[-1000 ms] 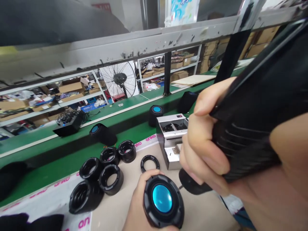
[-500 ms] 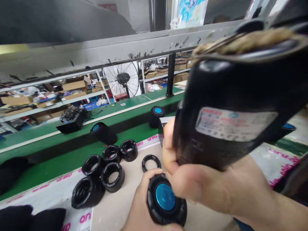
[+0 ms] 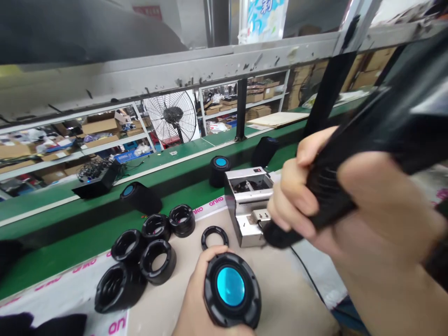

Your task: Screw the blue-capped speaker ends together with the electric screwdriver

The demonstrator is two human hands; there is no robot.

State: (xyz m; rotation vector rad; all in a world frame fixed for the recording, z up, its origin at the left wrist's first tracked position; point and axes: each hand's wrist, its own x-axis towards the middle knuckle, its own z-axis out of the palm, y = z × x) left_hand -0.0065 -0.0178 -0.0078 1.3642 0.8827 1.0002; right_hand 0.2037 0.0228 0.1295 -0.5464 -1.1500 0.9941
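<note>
My left hand point(image 3: 198, 289) grips a round black speaker part point(image 3: 231, 289) with a glossy blue centre, holding it low over the beige work mat point(image 3: 280, 298). My right hand point(image 3: 336, 196) is closed around a long black ribbed speaker body point(image 3: 395, 130), which slants up to the right. The body's rounded lower end point(image 3: 280, 235) is close to a steel bench fixture point(image 3: 248, 207), and I cannot tell whether they touch. A thin black ring point(image 3: 214, 237) lies on the mat just beyond my left hand, and several thick black rubber rings point(image 3: 157, 261) are grouped to its left.
Behind the mat runs a green conveyor belt point(image 3: 168, 163) carrying black speakers point(image 3: 220, 170). A black box with tangled wires point(image 3: 96, 182) stands on it. Beyond are a floor fan point(image 3: 171, 116) and shelves of cardboard boxes point(image 3: 98, 126). A grey metal rail point(image 3: 175, 70) crosses above.
My right hand has turned the black body, so its white label no longer shows, and lowered its end beside the steel fixture. My left hand still holds the blue-centred part.
</note>
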